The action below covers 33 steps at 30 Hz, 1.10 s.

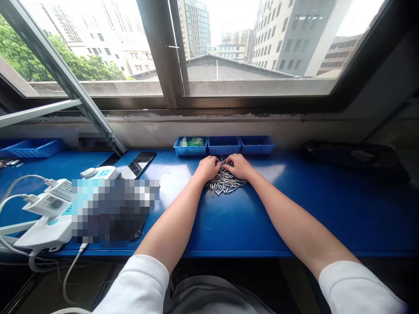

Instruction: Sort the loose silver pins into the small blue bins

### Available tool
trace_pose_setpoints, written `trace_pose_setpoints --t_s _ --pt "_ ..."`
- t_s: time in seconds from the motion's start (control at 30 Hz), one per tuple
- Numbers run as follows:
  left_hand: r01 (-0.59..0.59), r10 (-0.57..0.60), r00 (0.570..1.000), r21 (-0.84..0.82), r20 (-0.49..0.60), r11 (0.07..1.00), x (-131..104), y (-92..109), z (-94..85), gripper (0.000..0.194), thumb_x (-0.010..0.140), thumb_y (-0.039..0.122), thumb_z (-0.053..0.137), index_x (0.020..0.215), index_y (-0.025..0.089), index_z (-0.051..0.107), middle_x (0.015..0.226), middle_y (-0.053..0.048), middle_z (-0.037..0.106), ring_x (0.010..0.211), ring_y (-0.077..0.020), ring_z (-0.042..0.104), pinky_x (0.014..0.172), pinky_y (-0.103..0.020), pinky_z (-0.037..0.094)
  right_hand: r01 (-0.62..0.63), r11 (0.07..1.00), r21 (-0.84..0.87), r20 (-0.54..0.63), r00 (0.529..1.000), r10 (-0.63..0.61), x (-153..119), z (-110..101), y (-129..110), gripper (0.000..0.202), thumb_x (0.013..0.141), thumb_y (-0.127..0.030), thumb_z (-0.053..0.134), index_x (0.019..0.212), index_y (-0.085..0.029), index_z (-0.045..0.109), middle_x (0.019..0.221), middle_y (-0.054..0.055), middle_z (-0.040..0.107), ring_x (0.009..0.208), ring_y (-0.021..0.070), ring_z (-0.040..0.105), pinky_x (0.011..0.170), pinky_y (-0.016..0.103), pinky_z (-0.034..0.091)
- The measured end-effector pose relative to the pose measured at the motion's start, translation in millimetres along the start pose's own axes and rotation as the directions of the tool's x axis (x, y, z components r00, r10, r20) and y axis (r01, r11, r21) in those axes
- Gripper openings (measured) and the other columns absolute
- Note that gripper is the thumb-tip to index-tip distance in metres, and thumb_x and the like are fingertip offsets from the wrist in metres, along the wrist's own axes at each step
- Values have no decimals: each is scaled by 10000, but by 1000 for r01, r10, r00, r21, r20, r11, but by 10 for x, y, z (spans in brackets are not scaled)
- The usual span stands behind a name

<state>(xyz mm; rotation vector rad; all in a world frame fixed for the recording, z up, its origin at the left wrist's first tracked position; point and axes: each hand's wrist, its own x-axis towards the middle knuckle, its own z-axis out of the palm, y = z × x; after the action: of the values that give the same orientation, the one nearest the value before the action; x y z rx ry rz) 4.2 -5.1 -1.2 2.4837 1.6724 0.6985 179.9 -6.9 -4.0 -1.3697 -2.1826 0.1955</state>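
Observation:
A loose pile of slim, silvery metal pins (225,181), much like blind rivets, lies on the blue tabletop (235,226). My left hand (208,168) rests at the pile's upper left edge, its fingers curled in and its thumb pointing to the middle. Opposite it, my right hand (239,166) is bent over the upper right edge, thumb and fingers drawn together among the pins. The two hands almost meet, with pins between them. My fingertips are partly hidden, so single pins in them cannot be made out.
Three joined blue bins stand behind the pile: the left bin (190,147) has green-and-clear plastic packets. A phone (141,165), a power strip (49,229) with plugs and cables, and a blurred-out item (114,209) lie left. A dark bag-like object (356,161) sits right, below the window.

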Motion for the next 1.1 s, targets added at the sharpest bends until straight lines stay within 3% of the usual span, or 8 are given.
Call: trace_pose_setpoints --t_s 0.43,0.83,1.1 --pt "-52 52 999 15 -16 999 -8 -4 -3 303 900 375 421 966 217 671 1047 -69 656 983 -218 597 862 -320 459 -3 1000 11 -10 1000 3 21 25 41 114 816 -319 601 792 -212 632 924 53 598 926 213 522 824 344 426" --pt "-99 98 990 -5 -102 995 6 44 6 221 869 280 477 880 201 684 961 -55 674 902 -195 615 840 -309 468 121 989 83 -68 991 -116 22 43 34 97 839 -211 552 746 -193 567 850 51 585 851 200 495 778 336 427" --pt "-273 230 941 -153 -249 950 9 73 -1 200 865 280 519 968 196 668 996 -48 680 935 -180 608 876 -304 454 134 979 157 -191 976 -103 34 -11 46 161 855 -227 493 697 -200 508 792 57 560 826 206 501 787 346 418"
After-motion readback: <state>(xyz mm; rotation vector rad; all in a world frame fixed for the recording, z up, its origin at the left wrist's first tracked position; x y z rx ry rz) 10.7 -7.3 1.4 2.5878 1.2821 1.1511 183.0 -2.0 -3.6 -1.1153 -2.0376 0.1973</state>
